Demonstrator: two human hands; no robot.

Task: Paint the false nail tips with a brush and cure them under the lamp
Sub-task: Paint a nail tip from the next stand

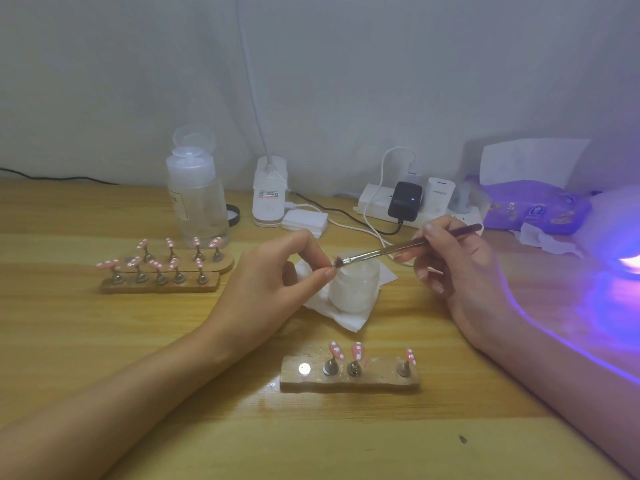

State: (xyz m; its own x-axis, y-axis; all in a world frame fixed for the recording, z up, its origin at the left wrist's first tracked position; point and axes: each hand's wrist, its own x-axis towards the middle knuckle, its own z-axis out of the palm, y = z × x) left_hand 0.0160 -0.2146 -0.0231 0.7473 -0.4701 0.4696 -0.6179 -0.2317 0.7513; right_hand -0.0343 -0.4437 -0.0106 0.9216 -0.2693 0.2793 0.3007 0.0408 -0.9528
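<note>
- The left hand (277, 271) pinches a small thing (330, 270) between thumb and first finger. It is too small to tell for sure, but I think it is a nail tip.
- The right hand (457, 268) holds the brush (398, 249) in its fingers, like a pencil.
- The brush lies long and slanted. Its dark hairs point left and a bit down, and its handle goes up to the right. The hairs touch the small thing, so the two hands meet there.
- Right under that spot sits a white jar (353, 292) on a paper tissue (346, 322).
- Closer to the person, between the two arms, lies a wooden holder (374, 382). Three pink nail tips (356, 351) with white dots stand on it on little pegs. One shiny round spot (304, 368) at its left end is bare.
- The curing lamp (623, 233) glows purple at the far right edge of the table (104, 341). The right hand is nearer to it. Nothing stands between that hand and the lamp.
- Two more wooden holders (159, 285) full of pink tips sit off to the left.
- At the back are a clear bottle (197, 195) and a power strip (374, 202) with white cords.
- I think painting comes next, and the jar below could get knocked.
</note>
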